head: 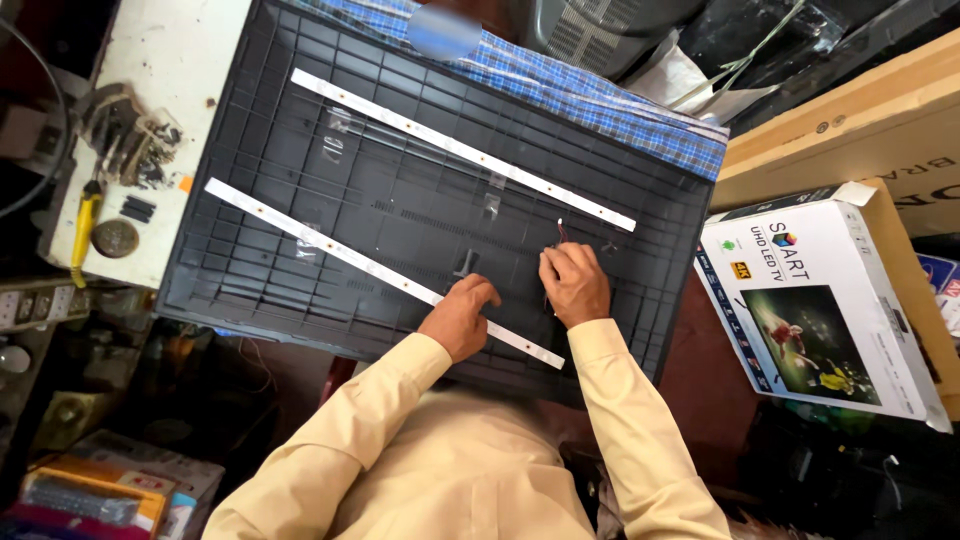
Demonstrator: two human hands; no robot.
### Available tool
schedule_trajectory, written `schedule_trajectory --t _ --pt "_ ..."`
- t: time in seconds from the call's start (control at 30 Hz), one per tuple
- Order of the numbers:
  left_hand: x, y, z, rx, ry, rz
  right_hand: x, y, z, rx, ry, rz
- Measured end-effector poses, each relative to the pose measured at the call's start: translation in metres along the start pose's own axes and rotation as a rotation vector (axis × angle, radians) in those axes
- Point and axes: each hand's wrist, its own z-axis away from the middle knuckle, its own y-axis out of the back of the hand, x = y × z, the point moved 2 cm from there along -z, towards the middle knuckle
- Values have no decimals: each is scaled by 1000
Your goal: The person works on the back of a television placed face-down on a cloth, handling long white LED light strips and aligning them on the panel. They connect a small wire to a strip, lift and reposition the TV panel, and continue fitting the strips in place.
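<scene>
Pressing lower light strip [370, 267], left hand [458, 318] curled, right hand [574, 285] pinching thin wire [558, 232]

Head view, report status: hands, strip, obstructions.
Left hand pressing down on near white strip. Right hand pinching thin red wires on dark back panel. Far strip untouched. Nothing blocking.
</scene>
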Motion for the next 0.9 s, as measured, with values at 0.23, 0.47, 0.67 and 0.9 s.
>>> schedule_trajectory --t 0.23,0.47,0.67,0.9 --pt "11 14 -2 85 -222 -8 -2 -4 -12 -93 -112 -186" --pt "24 12 8 -14 -88 -98 15 -2 -18 -209 22 -175" --pt "34 -23 16 107 49 -223 34 -3 -21 -323 230 -133" --pt "41 -71 12 287 239 -392 47 12 -21 -291 456 -216"
